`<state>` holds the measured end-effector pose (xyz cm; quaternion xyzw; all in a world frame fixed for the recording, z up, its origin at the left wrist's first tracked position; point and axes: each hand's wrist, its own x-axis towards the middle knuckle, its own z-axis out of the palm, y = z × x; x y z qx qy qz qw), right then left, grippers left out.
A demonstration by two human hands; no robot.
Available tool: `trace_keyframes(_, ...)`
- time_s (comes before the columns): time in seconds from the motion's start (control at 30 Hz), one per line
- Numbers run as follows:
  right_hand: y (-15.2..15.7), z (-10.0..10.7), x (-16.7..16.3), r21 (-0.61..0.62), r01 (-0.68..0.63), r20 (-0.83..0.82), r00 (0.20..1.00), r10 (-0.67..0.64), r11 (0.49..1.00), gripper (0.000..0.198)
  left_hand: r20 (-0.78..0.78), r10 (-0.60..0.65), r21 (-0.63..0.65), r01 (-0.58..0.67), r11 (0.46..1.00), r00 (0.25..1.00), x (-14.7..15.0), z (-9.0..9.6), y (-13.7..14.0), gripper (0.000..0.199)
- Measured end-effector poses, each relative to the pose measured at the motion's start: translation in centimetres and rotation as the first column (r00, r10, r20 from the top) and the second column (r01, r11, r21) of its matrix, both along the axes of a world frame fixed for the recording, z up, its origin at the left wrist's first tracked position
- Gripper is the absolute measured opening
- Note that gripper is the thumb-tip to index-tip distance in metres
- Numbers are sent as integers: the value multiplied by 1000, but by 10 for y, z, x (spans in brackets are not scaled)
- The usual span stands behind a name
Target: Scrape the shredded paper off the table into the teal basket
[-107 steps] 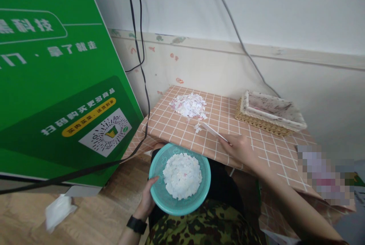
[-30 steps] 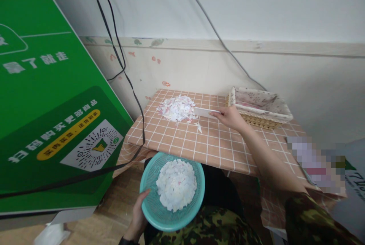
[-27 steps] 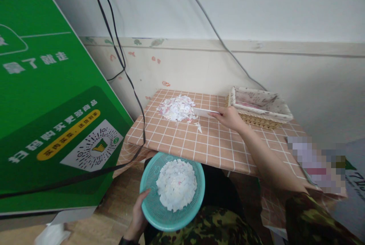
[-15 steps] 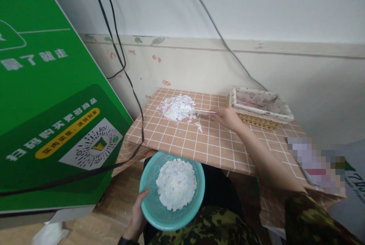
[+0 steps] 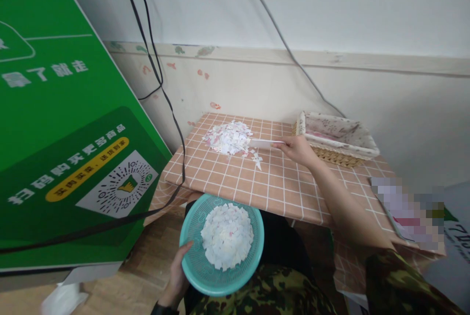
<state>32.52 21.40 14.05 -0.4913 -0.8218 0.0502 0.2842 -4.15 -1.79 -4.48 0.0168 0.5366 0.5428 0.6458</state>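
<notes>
My left hand (image 5: 180,272) grips the near left rim of a round teal plastic strainer basket (image 5: 191,266), thumb over the edge. The basket sits over my lap, just below the table edge, and holds a heap of small white paper scraps (image 5: 226,236). On the table, my right hand (image 5: 296,149) is closed on the end of a flat white strip (image 5: 265,144); its exact kind I cannot make out. The strip's far end meets the right side of a pile of white and pinkish paper scraps (image 5: 228,137). A few loose scraps (image 5: 257,159) lie just in front of it.
A brown checked cloth (image 5: 235,178) covers the table. A cloth-lined wicker basket (image 5: 338,153) stands at its back right, close to my right forearm. Dark cables (image 5: 172,109) hang at the left, in front of a large green panel (image 5: 73,109). The wall (image 5: 257,90) lies behind.
The white strip is tilted slightly differently, showing more of its flat face, and my right hand has shifted slightly right and up. My left hand and the strainer basket stay put.
</notes>
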Motion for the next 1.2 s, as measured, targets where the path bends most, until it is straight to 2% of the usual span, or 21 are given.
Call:
trace_keyframes(0.2,-3,5,5,-22,-35,30,999,36,999,42,44,-3,-10,3,1000,999,0,-3,0,25)
trace_keyframes(0.3,-6,7,8,5,6,7,1000,-6,1000,43,27,6,-5,-6,1000,1000,-1,-2,0,21)
trace_keyframes(0.47,-8,-1,5,39,66,27,997,-67,997,44,15,5,-16,-5,1000,1000,-1,-2,0,21)
trace_keyframes(0.57,-17,-4,6,5,67,14,998,-67,998,45,3,10,-27,-10,1000,1000,-1,-6,0,23)
trace_keyframes(0.7,-36,-4,16,-99,-34,-66,997,27,994,37,2,41,-19,-41,999,999,-3,-8,-1,20)
trace_keyframes(0.77,-40,-5,20,-107,-14,-81,997,5,994,37,7,52,-14,-52,999,999,-3,-7,-1,18)
trace_keyframes(0.87,-32,-9,20,-42,92,-53,994,-94,995,43,4,55,-4,-55,999,999,-2,-5,-1,15)
trace_keyframes(0.97,-15,-12,14,12,144,-24,989,-143,990,45,17,37,13,-37,999,999,-2,-5,0,18)
trace_keyframes(1.07,-6,-16,10,2,139,-19,990,-139,990,48,65,-2,26,1,1000,998,-3,-10,-1,25)
trace_keyframes(1.2,-15,-21,17,-62,98,-65,993,-102,993,49,88,1,19,-3,1000,996,-5,-16,-3,24)
